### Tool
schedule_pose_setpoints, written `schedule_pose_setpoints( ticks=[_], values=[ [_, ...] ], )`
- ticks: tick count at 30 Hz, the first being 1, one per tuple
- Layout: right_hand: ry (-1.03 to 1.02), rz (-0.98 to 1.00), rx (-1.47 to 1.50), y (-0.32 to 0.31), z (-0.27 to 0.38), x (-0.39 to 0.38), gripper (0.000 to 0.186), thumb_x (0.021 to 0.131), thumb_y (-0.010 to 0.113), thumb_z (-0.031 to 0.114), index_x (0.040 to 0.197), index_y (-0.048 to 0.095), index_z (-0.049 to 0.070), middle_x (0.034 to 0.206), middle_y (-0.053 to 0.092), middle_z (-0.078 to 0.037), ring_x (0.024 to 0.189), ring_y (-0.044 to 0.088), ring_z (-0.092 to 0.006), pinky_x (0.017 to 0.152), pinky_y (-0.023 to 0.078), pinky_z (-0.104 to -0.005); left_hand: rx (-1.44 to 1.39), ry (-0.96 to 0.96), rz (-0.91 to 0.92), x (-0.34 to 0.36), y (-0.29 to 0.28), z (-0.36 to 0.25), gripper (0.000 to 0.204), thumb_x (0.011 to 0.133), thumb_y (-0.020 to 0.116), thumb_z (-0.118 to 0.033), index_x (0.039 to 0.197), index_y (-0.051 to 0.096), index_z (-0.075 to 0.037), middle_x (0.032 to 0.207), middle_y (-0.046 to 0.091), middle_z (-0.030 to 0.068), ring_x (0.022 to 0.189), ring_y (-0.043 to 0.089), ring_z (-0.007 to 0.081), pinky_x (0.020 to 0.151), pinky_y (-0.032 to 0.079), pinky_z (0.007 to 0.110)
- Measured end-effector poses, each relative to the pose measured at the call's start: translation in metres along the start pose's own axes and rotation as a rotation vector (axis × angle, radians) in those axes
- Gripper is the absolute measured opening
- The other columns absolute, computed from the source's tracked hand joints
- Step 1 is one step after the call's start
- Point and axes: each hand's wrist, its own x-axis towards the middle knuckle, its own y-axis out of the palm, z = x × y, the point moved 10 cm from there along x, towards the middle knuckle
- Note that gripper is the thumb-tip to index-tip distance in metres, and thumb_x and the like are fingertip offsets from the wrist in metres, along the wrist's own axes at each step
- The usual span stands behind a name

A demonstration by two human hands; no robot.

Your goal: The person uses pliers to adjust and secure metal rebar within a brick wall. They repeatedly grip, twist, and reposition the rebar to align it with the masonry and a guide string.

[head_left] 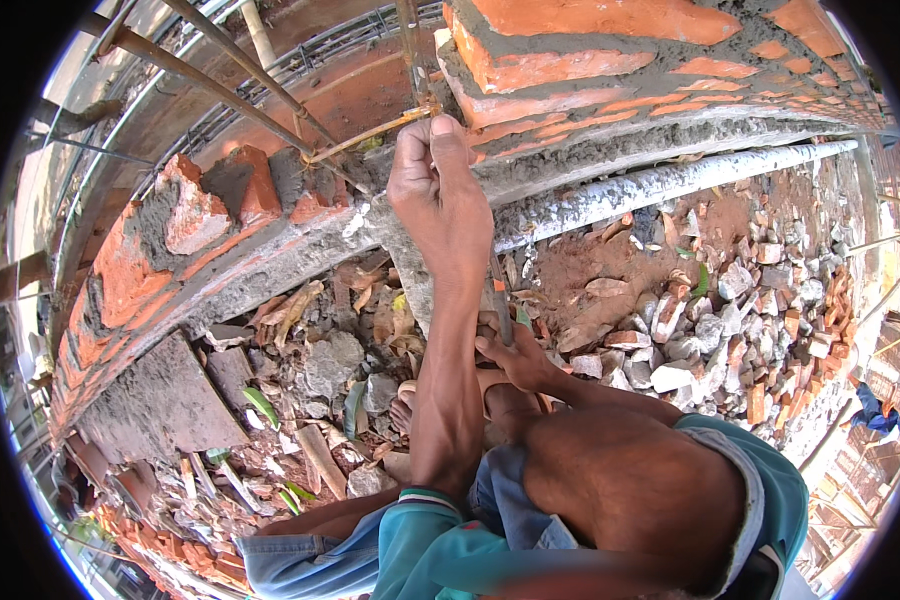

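My left hand (438, 185) is raised to the brick wall (570, 65). Its fingers are closed on a thin yellowish rod (365, 137), right where the rod meets an upright rusty steel bar (411, 50). Lower down, my right hand (515, 355) grips a thin metal tool (500, 300) that points up toward the concrete ledge (620, 190). What the tool's tip touches is hidden behind my left forearm. Wet grey mortar lies between the red bricks.
Slanting steel bars (220, 85) cross the upper left. Broken bricks (195, 205) sit on the curved wall at left. Rubble, stones and dry leaves (730, 300) cover the ground below, with a flat grey slab (160, 405) at lower left. A bare foot (403, 410) stands in the debris.
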Motion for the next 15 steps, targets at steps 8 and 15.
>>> schedule_pose_setpoints(
  ticks=[8, 15],
  values=[
    [-0.053, 0.025, 0.005, -0.002, 0.001, -0.001, 0.039, 0.108, 0.056, 0.012, 0.141, 0.048, -0.006, 0.120, 0.069, -0.015, 0.111, 0.069, -0.0219, 0.101, 0.054, -0.0394, -0.746, -0.448, 0.274, -0.006, -0.005, -0.019, 0.024, 0.102, 0.062, -0.021, 0.083, 0.057, -0.009, 0.066, 0.054, 0.0003, 0.041, 0.034, 0.0052, 0.037, 0.024, 0.022],
    [-0.039, -0.003, 0.097, -0.013, -0.002, -0.009, 0.044, 0.108, 0.056, 0.014, 0.144, 0.044, -0.008, 0.120, 0.067, -0.015, 0.112, 0.068, -0.0226, 0.102, 0.056, -0.0395, -0.823, -0.604, 0.223, 0.039, -0.001, -0.040, 0.020, 0.106, 0.049, -0.011, 0.090, 0.059, -0.004, 0.071, 0.057, 0.0019, 0.039, 0.036, 0.0060, 0.035, 0.027, 0.022]
  ],
)
